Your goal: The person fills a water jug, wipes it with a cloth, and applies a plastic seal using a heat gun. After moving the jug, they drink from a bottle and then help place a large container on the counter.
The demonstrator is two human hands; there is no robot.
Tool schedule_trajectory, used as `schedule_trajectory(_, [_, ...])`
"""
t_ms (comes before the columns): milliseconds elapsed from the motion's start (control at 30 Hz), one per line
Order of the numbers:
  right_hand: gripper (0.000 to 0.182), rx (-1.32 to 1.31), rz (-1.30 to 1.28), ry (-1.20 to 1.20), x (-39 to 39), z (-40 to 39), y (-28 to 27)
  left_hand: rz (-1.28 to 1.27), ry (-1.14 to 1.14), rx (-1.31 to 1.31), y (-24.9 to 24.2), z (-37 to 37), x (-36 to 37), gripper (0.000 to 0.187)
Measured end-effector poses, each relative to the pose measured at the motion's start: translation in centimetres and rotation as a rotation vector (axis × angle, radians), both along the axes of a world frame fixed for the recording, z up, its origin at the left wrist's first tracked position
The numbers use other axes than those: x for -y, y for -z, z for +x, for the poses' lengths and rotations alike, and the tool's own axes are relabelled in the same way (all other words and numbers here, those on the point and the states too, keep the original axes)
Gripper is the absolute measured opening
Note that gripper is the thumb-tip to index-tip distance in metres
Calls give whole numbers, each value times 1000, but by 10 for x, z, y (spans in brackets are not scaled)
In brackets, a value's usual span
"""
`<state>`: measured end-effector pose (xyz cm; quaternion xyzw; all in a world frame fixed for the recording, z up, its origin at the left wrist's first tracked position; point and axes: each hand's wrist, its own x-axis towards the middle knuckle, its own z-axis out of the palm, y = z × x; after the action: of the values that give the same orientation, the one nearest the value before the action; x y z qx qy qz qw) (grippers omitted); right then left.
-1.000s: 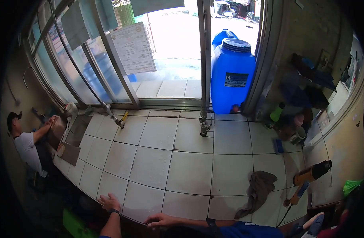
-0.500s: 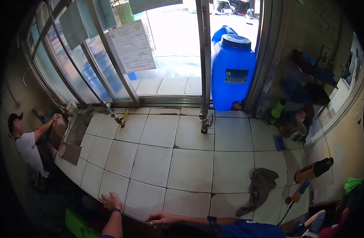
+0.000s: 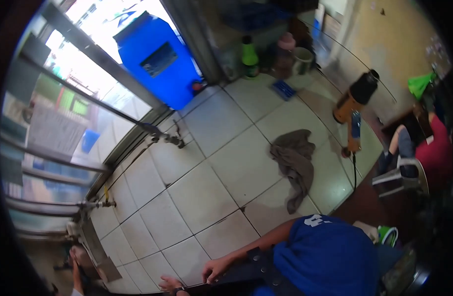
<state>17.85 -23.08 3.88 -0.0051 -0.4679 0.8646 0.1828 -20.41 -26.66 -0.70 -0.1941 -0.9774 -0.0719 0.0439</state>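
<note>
Low at the bottom of the view, my left hand (image 3: 170, 283) is at the near edge of the tiled counter, a dark watch on its wrist; its fingers are apart and hold nothing. My right hand (image 3: 216, 270) hangs over the same edge just to the right, loosely bent, with a gap between its fingers and nothing visible in them. A crumpled grey-brown cloth (image 3: 295, 163) lies on the tiled counter (image 3: 241, 163), up and right of my right hand. Beyond it an orange and black heat gun (image 3: 354, 98) stands with its dark nozzle upward, its cord running down.
A large blue container (image 3: 159, 59) stands by the window frame. At the back are a green bottle (image 3: 249, 59), a pink-topped bottle (image 3: 285, 49), a mug (image 3: 302, 60) and a blue brush (image 3: 284, 90). Metal taps (image 3: 164, 137) rise from the counter. Another person's arm (image 3: 77, 276) shows lower left; a person in red (image 3: 436, 148) is at right.
The view has turned and shifted toward the right side of the counter, bringing the cloth and heat gun nearer the middle. My right hand's fingers are more bent; my left hand appears lower.
</note>
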Motion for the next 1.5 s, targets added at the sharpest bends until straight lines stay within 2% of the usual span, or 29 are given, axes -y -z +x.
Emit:
schedule_trajectory(67, [26,3,-46,-37,0,0,1,-186,-227,650,-78,41,-24,86])
schedule_trajectory(100, [25,4,-66,-60,0,-1,1,-285,-355,968,-165,104,-45,88])
schedule_trajectory(167, [25,0,-63,-28,1,-4,5,-354,-274,948,-121,30,-34,87])
schedule_trajectory(267, [26,-5,-31,-22,1,-7,6,-443,-151,918,-59,2,-27,85])
schedule_trajectory(367, [27,-7,-31,-38,2,-9,9,-160,-46,64,-3,12,8,85])
schedule_trajectory(400, [27,-14,-30,-42,3,-10,10,-159,-51,58,0,4,16,85])
schedule_trajectory(500, [28,-24,-34,-33,3,-6,8,-203,-2,358,-40,45,6,84])
schedule_trajectory(533, [28,-24,-34,-38,3,-6,7,-202,-7,359,-37,41,7,84])
schedule_trajectory(633, [28,-32,-50,-26,2,-2,3,-116,-47,48,-16,24,3,73])
schedule_trajectory(767, [27,-12,-23,-36,-12,18,-14,-13,-67,-106,2,18,5,70])
schedule_trajectory(833, [28,65,98,18,-49,37,-23,-10,-69,-106,1,12,0,68])
schedule_trajectory(867, [27,76,355,155,-84,61,-35,-21,-70,-101,4,14,0,67])
schedule_trajectory(900, [25,296,637,434,-115,122,-86,-39,-69,-100,4,15,5,66])
schedule_trajectory(967, [23,506,622,908,-170,202,-111,-27,-74,-57,1,22,7,70])
schedule_trajectory(1000, [26,635,535,1268,-199,242,-111,-13,-66,-27,-2,25,4,73])
schedule_trajectory(1033, [31,914,621,1651,-225,284,-126,0,-55,-3,-5,24,3,77])
schedule_trajectory(1067, [36,986,847,2030,-246,325,-136,11,-62,-1,-6,24,3,77])
schedule_trajectory(1100, [43,1245,927,2277,-260,358,-147,-1,-76,-7,-5,24,2,73])
schedule_trajectory(1133, [50,1471,817,2284,-272,386,-159,-12,-90,-13,-4,26,1,69])
schedule_trajectory(1200, [51,1632,659,2213,-302,424,-165,-17,-108,-19,-6,31,0,65])
schedule_trajectory(1333, [46,1621,838,2126,-348,450,-148,-38,-110,18,-18,39,-3,69])
schedule_trajectory(1467, [38,1472,1009,2054,-330,429,-164,-73,-152,30,-17,38,-5,71])
schedule_trajectory(1500, [36,1339,1064,2033,-317,416,-168,-100,73,-131,-21,49,-3,74])
